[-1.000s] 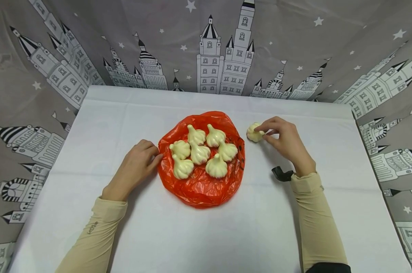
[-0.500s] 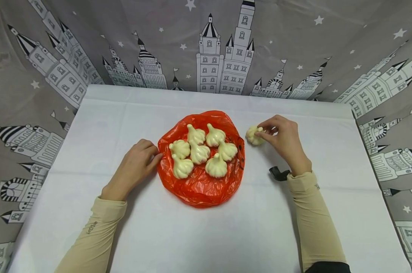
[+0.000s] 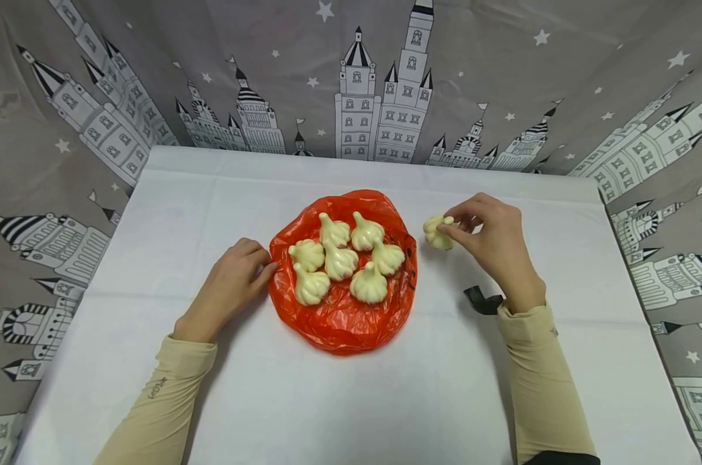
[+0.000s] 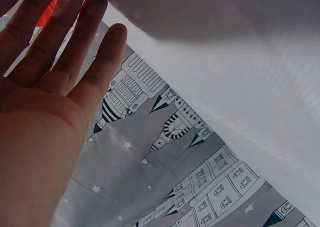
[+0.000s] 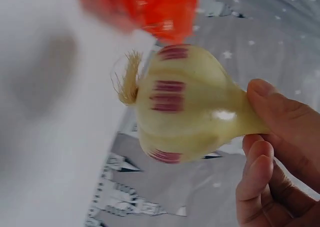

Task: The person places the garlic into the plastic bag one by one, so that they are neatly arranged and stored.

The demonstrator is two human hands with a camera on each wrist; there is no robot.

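Note:
My right hand [image 3: 490, 242] pinches a pale garlic bulb [image 3: 436, 234] by its stem, just right of the red plastic bag [image 3: 339, 329]. In the right wrist view the garlic bulb [image 5: 185, 104] shows purple streaks and a tuft of dry roots. My left hand [image 3: 228, 284] holds the bag's left rim between thumb and forefinger; its other fingers [image 4: 102, 62] are loosely bent in the left wrist view. Several more garlic bulbs [image 3: 369, 284] lie grouped inside the spread bag, mostly with stems pointing away from me.
A white cloth [image 3: 385, 407] covers the table. A black curved piece [image 3: 482, 301] sticks out from the right wrist. Behind and at both sides hangs a grey curtain [image 3: 304, 71] printed with castles and stars.
My right hand first shifts slightly left, then back right and a little toward me, with the garlic bulb tilting in its pinch. The left hand and the bag stay put.

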